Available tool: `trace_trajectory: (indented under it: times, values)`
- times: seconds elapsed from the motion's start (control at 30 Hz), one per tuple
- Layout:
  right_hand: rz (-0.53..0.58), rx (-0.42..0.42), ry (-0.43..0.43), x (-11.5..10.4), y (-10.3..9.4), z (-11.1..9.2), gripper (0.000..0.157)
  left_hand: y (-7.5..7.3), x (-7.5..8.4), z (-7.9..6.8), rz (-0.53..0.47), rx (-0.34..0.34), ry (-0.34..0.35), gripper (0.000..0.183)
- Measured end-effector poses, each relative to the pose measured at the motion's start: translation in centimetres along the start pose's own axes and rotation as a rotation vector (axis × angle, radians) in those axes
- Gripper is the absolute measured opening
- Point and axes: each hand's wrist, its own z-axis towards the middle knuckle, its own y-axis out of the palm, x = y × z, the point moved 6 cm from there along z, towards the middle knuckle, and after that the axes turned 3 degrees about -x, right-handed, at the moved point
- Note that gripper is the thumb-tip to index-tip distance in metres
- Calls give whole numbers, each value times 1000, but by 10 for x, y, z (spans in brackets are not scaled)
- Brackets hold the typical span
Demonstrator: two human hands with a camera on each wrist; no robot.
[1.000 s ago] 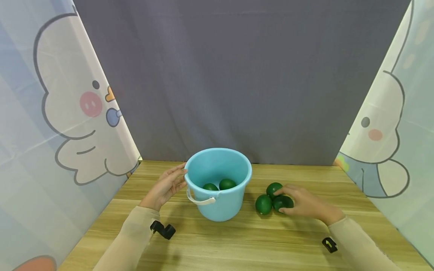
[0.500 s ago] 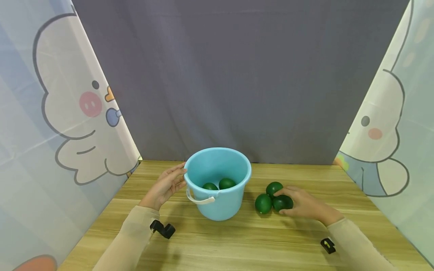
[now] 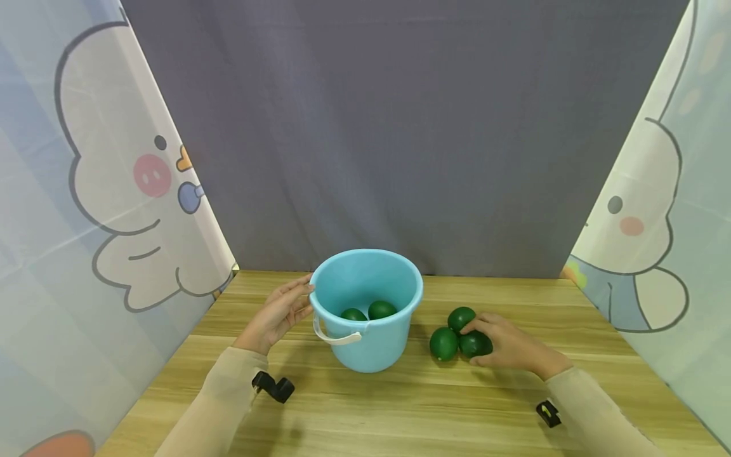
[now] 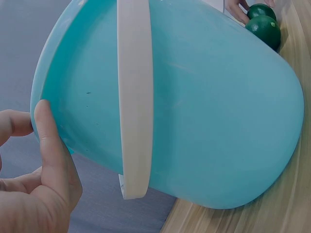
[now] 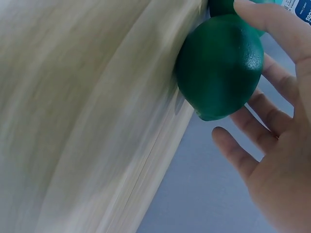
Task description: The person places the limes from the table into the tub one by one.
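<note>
A light-blue bucket [image 3: 374, 348] stands upright on the table, its white handle [image 3: 337, 339] hanging down at the front. My left hand [image 3: 276, 317] pinches the bucket's left rim; the left wrist view shows thumb and forefinger on opposite sides of it. Two limes [image 3: 382, 310] lie inside the bucket. To its right, three dark green limes sit in a cluster: a near-left lime [image 3: 443, 344], a back lime [image 3: 460, 318] and a right lime [image 3: 475, 344]. Around the right lime [image 5: 221, 68] curl the fingers and thumb of my right hand [image 3: 508, 343], and it still rests on the table.
The wooden table [image 3: 365, 412] ends at a grey cloth backdrop [image 3: 365, 139]. Printed curtains [image 3: 46, 254] flank both sides. A black wrist mount [image 3: 274, 387] sits on the left sleeve, another on the right sleeve.
My right hand and forearm have shifted very slightly to the left around the lime. The left hand and bucket stay practically where they were.
</note>
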Motion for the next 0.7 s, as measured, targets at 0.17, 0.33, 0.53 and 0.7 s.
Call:
trace_trajectory:
  times: [0.17,0.33,0.53,0.7]
  values:
    - [-1,-20,13,-1,1,1,50,0,0,0,-1,-5,2,55]
    - [22,-32,31,0,2,1,51,0,1,1,-7,-9,7,55]
    - [87,-91,76,2,6,0,52,0,0,1,-6,-11,5,56]
    - [116,-106,87,2,7,0,51,0,0,1,-4,-14,5,56]
